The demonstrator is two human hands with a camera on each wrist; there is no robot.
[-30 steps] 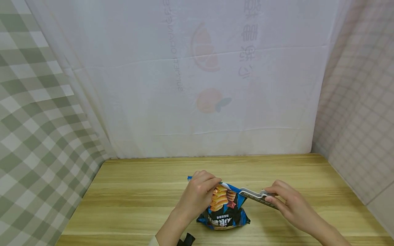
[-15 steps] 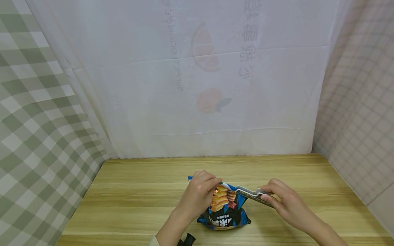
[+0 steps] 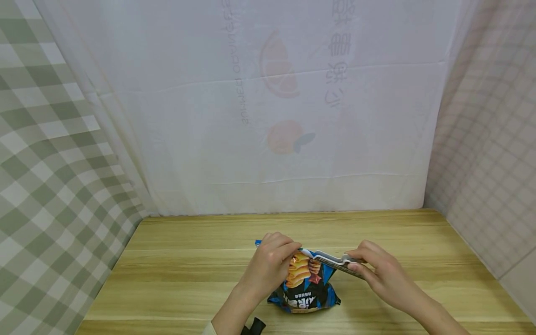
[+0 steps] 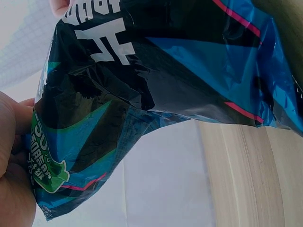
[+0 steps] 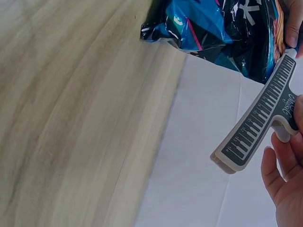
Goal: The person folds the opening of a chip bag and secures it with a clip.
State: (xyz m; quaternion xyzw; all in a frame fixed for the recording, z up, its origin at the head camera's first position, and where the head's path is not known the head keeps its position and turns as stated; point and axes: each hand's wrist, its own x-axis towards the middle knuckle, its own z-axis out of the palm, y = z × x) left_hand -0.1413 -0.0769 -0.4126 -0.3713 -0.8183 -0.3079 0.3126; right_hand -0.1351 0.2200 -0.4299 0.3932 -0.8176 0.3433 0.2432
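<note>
A blue and black snack bag [image 3: 304,291] with bread pictures stands on the table, its printing upside down in the head view. My left hand [image 3: 272,258] grips the left part of its top edge; in the left wrist view the fingers [image 4: 14,142] hold the bag's corner. With thumb and fingers, my right hand [image 3: 387,270] pinches the handles of a long grey bag clip [image 5: 258,116] printed with piano keys. The clip's far end overlaps the bag's top edge at the right, close to the left fingers, while its near end sticks out past the bag.
A wooden table [image 3: 188,279] lies beneath. Behind it hangs a white cloth [image 3: 201,139] with orange prints; a green checked cloth [image 3: 54,177] hangs on the left, a pale checked one [image 3: 485,163] on the right. A small black object [image 3: 254,326] shows near the left forearm.
My right hand has moved left with the bag clip, which now reaches further along the bag's top edge. The left hand and the bag have stayed nearly still.
</note>
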